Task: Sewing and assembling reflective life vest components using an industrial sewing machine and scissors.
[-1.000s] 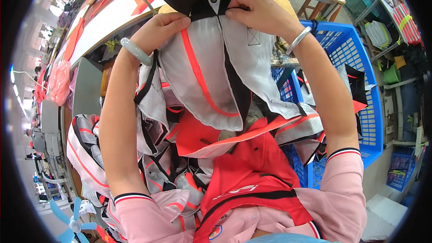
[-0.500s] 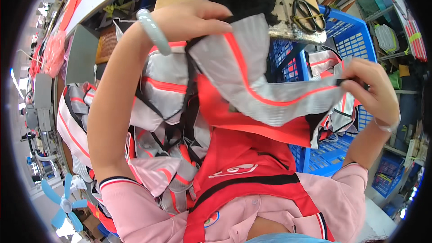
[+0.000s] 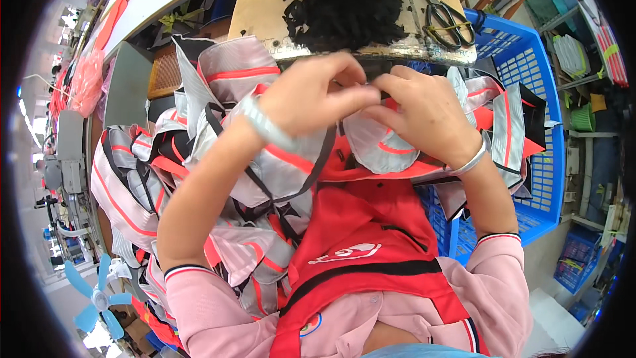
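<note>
Head view: your two hands are up close together, just past the far end of your red apron (image 3: 371,225). Your left hand (image 3: 318,96) is a bit blurry. Its fingers are curled, and its thumb points over at your right hand (image 3: 424,116). The fingers of your right hand are bent too, and their tips come right up by the left ones. You cannot tell what the fingers pinch, as they hide that spot themselves. A grey cloth piece (image 3: 381,146) with a bright red stripe is under your right hand, just past the apron.

To the left of the apron is a big messy pile of grey cloth (image 3: 122,192) with red stripes and black edges. Your left arm reaches over it. To the right of the apron is a big blue basket (image 3: 553,179) with more striped cloth (image 3: 509,126) in it.

Past the apron, farther off than your hands, is a tan table (image 3: 255,13). A heap of black scraps (image 3: 344,13) lies on it. Big scissors (image 3: 447,23) lie past the apron too, to the right of the scraps. Well to the left of the apron is a light blue fan (image 3: 99,299).
</note>
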The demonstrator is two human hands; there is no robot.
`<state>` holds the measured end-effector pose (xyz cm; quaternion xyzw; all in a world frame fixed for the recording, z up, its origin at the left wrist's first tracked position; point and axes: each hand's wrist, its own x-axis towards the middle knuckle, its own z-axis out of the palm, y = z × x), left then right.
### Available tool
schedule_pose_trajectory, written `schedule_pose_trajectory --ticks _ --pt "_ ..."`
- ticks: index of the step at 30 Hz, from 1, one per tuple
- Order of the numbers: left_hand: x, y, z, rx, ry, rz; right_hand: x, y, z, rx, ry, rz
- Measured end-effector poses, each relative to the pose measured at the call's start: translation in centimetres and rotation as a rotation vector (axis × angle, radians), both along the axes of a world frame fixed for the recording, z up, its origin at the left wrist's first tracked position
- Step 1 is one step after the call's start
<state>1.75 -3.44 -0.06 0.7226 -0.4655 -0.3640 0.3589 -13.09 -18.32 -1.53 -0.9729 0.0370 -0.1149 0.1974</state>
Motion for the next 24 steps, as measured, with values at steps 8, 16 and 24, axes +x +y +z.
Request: schedule_pose_trajectory --ticks 8,16,24 --pt "-4.0 5.8 0.9 -0.008 -1.035 -0.057 0.8 -1.5 1.3 0.109 -0.11 0.096" --pt "-0.7 5.1 7.1 -0.165 -0.951 0.041 0.7 -3.1 5.3 0.371 -0.157 0.019" --pt "6.0 1.3 4.2 -0.133 -0.053 0.17 4.7 -7.0 2.6 0.644 -0.155 -0.041"
